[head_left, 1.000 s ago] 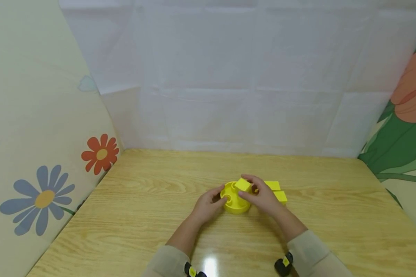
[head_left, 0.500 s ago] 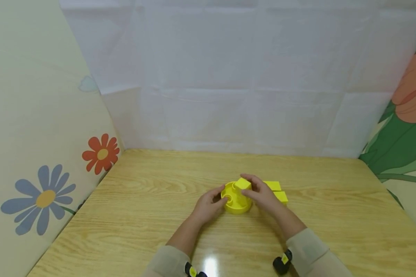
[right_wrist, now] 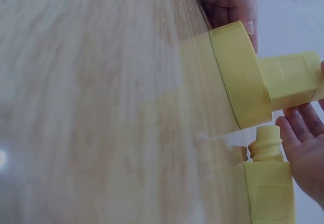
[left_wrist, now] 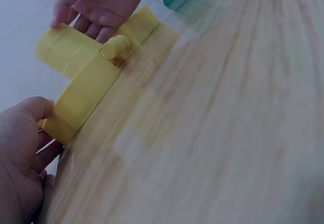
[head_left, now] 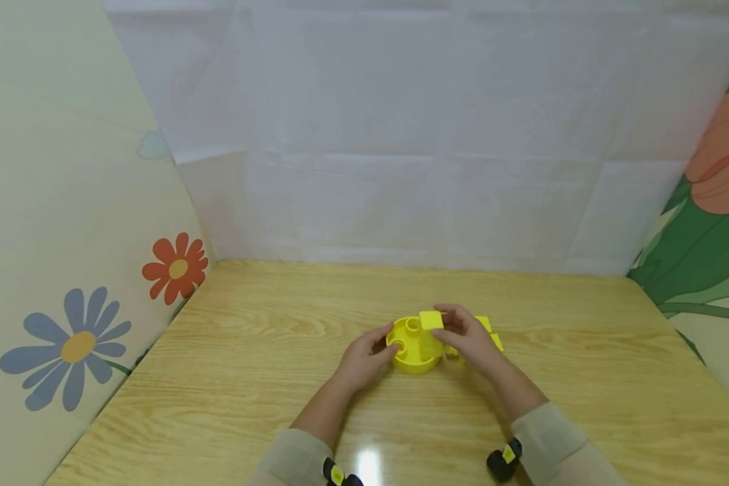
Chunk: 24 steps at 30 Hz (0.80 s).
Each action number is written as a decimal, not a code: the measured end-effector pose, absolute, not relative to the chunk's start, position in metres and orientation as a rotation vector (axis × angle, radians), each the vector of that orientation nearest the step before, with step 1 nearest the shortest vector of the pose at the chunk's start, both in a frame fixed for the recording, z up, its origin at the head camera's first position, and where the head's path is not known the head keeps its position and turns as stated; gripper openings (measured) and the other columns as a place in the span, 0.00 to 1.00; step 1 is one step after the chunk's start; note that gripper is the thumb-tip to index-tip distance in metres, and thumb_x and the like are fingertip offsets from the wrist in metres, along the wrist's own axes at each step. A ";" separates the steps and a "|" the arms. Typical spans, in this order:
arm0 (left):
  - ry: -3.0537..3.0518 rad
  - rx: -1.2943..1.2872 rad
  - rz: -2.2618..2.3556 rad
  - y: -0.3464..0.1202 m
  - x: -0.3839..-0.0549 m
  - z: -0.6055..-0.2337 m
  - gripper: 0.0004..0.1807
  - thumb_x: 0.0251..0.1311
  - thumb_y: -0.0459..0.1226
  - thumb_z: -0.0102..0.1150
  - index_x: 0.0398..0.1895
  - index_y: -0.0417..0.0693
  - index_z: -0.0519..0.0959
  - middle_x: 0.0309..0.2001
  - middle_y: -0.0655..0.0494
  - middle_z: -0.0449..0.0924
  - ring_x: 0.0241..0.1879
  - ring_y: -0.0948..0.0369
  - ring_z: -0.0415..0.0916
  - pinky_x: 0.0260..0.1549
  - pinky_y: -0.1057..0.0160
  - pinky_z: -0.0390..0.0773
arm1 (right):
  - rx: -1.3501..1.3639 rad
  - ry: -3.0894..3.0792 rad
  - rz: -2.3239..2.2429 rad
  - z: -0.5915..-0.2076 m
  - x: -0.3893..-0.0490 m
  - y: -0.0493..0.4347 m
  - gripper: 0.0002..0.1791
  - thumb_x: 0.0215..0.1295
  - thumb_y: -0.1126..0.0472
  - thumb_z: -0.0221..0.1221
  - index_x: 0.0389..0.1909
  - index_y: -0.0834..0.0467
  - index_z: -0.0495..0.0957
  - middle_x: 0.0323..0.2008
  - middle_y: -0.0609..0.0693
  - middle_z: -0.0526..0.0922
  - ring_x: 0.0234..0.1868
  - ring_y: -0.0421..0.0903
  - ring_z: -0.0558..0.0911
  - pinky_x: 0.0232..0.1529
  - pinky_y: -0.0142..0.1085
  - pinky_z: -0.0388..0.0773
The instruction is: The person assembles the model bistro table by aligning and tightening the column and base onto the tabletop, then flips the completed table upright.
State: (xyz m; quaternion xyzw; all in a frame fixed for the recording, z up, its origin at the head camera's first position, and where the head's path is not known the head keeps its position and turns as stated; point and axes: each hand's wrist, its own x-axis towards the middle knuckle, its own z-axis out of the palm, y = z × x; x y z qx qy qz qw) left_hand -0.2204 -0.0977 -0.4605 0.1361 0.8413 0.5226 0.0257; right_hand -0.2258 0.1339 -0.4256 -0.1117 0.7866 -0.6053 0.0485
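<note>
A shallow yellow round base [head_left: 414, 368] with raised round sockets inside lies on the wooden table, its rim pinched by my left hand [head_left: 364, 361] at the left. On the right part of the base a yellow block [head_left: 430, 320] stands upright, its lower end hidden inside the base. The thumb and fingers of my right hand [head_left: 470, 341] hold the block near its top from the right. In the right wrist view, the block [right_wrist: 291, 79] rises straight from the base [right_wrist: 240, 74]. Two sockets show uncovered at the left and back.
Just right of the base, partly behind my right hand, lie more yellow blocks [head_left: 497, 341]. A screw-like threaded end [right_wrist: 267, 142] sticks out of one of them. A white sheet [head_left: 364, 135] hangs behind the table; flowered cloths [head_left: 79, 344] flank it.
The yellow block has turned so its top sits square to me and has shifted slightly right, uncovering the back socket. My right hand moved right with it; the left stayed put.
</note>
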 end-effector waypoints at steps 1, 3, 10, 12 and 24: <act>2.600 0.421 1.613 -0.098 -0.221 -0.461 0.28 0.67 0.40 0.58 0.67 0.39 0.69 0.66 0.41 0.71 0.66 0.45 0.68 0.66 0.46 0.67 | -0.343 2.394 -1.859 -0.426 -0.226 0.135 0.28 0.67 0.65 0.59 0.66 0.66 0.66 0.53 0.64 0.76 0.53 0.49 0.78 0.52 0.31 0.77; 2.595 0.413 1.614 -0.098 -0.221 -0.461 0.28 0.67 0.40 0.57 0.68 0.40 0.69 0.67 0.42 0.71 0.67 0.46 0.68 0.66 0.46 0.67 | -0.351 2.387 -1.879 -0.427 -0.226 0.137 0.27 0.66 0.66 0.59 0.65 0.67 0.66 0.53 0.64 0.76 0.51 0.48 0.78 0.49 0.28 0.76; 2.590 0.418 1.630 -0.098 -0.221 -0.460 0.28 0.67 0.39 0.58 0.67 0.39 0.69 0.66 0.41 0.71 0.67 0.45 0.68 0.66 0.46 0.66 | -0.348 2.407 -1.865 -0.426 -0.224 0.141 0.27 0.65 0.66 0.60 0.64 0.66 0.66 0.48 0.60 0.76 0.47 0.43 0.77 0.48 0.26 0.75; 2.596 0.416 1.625 -0.098 -0.222 -0.460 0.28 0.67 0.40 0.58 0.67 0.39 0.69 0.67 0.41 0.71 0.67 0.45 0.67 0.66 0.46 0.66 | -0.339 2.423 -1.842 -0.425 -0.224 0.142 0.27 0.65 0.66 0.60 0.64 0.65 0.66 0.46 0.58 0.75 0.46 0.42 0.76 0.48 0.26 0.75; 2.593 0.410 1.611 -0.098 -0.222 -0.463 0.28 0.67 0.41 0.58 0.68 0.40 0.69 0.67 0.42 0.70 0.67 0.46 0.67 0.67 0.46 0.65 | -0.320 2.436 -1.779 -0.427 -0.222 0.143 0.32 0.64 0.63 0.62 0.69 0.62 0.65 0.50 0.58 0.75 0.43 0.44 0.71 0.42 0.28 0.73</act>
